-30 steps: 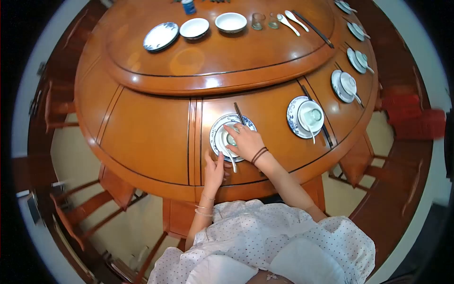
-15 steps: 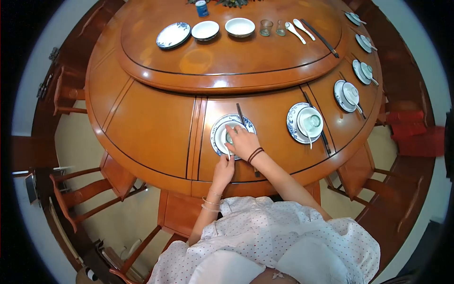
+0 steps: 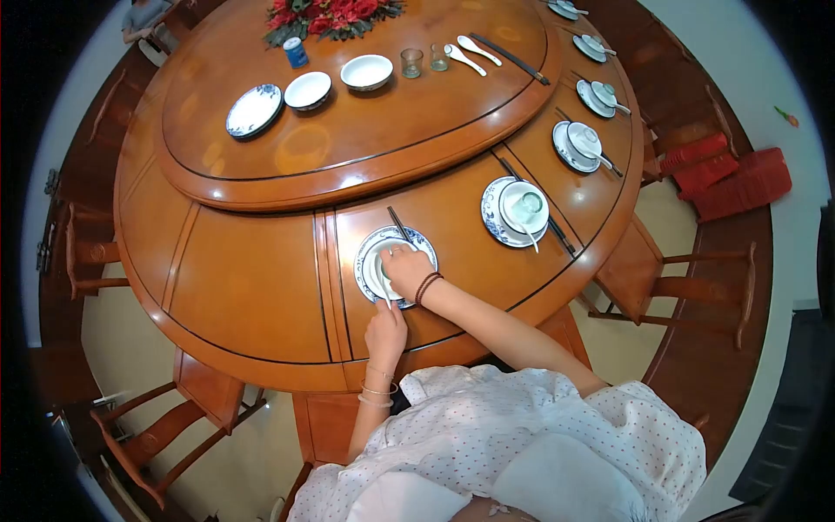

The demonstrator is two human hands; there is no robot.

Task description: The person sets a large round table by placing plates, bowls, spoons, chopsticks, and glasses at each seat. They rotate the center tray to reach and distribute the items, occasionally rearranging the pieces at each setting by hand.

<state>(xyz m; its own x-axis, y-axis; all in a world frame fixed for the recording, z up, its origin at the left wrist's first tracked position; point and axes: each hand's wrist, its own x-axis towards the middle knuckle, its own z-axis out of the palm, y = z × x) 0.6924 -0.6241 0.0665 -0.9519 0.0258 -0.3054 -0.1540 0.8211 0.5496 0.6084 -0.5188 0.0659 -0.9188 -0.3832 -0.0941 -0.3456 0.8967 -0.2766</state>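
Note:
In front of me a blue-and-white plate carries a white bowl. My right hand reaches over the bowl, its fingers curled round a small glass that is mostly hidden. A white spoon lies in the bowl, its handle sticking out towards me. At the end of that handle my left hand has its fingertips closed. Dark chopsticks pass behind the right hand, along the plate's right side.
Similar place settings line the table's right edge. The raised turntable holds a plate, two bowls, two glasses, two spoons, chopsticks, a blue can and red flowers. Chairs surround the table. Another person sits far left.
My view has turned and tilted, bringing the flowers and another person into sight. The right hand's fingers have drawn in over the glass; the left hand stays at the spoon handle.

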